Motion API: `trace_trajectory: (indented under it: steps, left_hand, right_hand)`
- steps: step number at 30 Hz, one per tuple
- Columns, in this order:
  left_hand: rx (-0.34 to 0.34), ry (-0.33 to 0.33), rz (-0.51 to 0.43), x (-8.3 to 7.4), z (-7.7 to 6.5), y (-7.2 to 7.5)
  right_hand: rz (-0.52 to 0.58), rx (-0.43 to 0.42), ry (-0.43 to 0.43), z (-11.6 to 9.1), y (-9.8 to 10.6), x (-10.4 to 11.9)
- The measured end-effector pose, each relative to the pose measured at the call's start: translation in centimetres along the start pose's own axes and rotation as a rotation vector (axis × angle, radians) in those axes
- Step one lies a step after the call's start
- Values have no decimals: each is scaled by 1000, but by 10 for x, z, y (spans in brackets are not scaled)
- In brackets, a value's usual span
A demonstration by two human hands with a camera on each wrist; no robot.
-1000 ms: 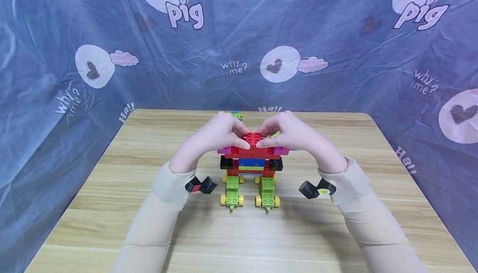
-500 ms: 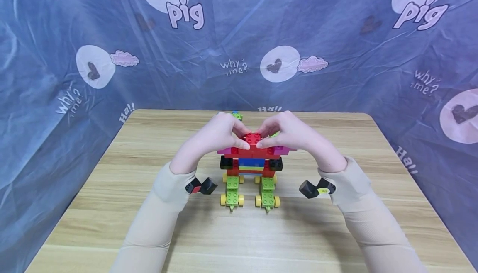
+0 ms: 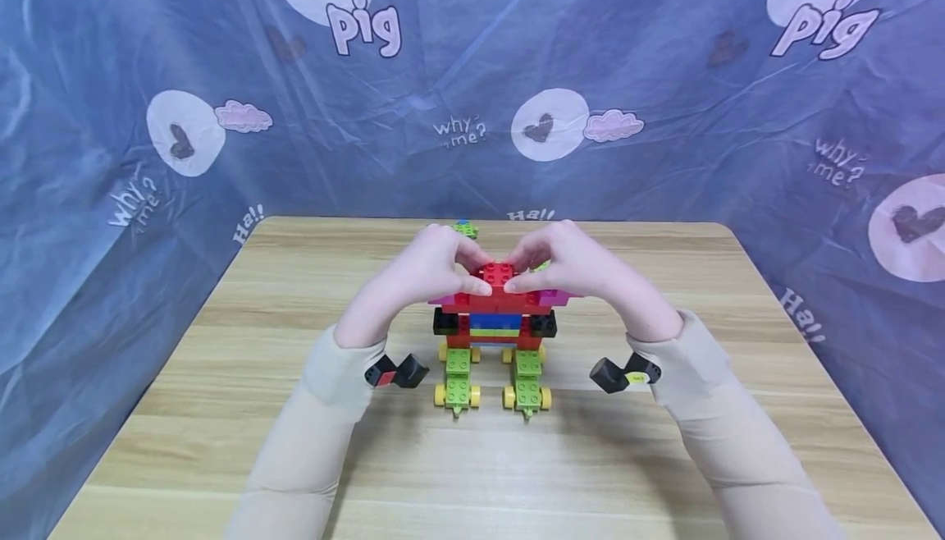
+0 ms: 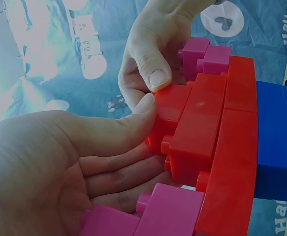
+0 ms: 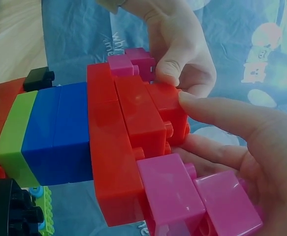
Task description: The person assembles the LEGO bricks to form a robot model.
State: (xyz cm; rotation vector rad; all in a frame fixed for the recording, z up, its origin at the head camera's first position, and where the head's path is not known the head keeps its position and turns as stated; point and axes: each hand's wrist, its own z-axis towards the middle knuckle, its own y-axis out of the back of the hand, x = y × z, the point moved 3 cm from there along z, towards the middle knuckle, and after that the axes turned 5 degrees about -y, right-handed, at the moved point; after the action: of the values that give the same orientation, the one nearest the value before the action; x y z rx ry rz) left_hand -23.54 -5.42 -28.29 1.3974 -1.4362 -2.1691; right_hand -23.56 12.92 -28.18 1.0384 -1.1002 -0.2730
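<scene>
Both hands meet at the top of a brick model made of toy building bricks. My left hand (image 3: 437, 265) pinches the small red top brick (image 3: 498, 274) from the left, thumb on its near face and fingers behind. From the right, my right hand (image 3: 564, 265) pinches the same brick the same way. The left wrist view shows both thumbs on this brick, which sits on a wider red brick (image 4: 197, 128). Pink bricks (image 5: 170, 189) flank it on either side. Blue bricks (image 5: 57, 132) and a lime brick (image 5: 16, 137) form the body below.
The model stands on two green wheeled bases (image 3: 457, 380) with yellow wheels. Black bricks (image 3: 446, 322) stick out at its sides. Behind the left hand, a small green piece (image 3: 465, 230) lies near the back edge of the wooden table (image 3: 295, 277). A blue printed cloth (image 3: 413, 162) hangs behind.
</scene>
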Motion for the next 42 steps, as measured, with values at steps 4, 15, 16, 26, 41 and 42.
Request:
trace_trajectory:
  steps: [4, 15, 16, 26, 41, 42]
  left_hand:
    - [0, 17, 5, -1, -3, -1]
    - [9, -176, 118, -4, -9, -2]
    - [10, -186, 121, -3, -9, -2]
    - [18, -187, 160, 0, -8, -6]
    - [13, -164, 145, 1, -8, -7]
    - [10, -164, 142, 1, -8, -7]
  right_hand:
    - [-18, 5, -4, -1, 0, 3]
    - [-51, -21, -6, -3, 0, 6]
    - [-50, -23, -8, -3, 0, 7]
    - [-64, -78, 48, -12, 0, 1]
    - [-21, -96, 2, -39, 13, -37]
    - [-30, -96, -2, -40, 13, -39]
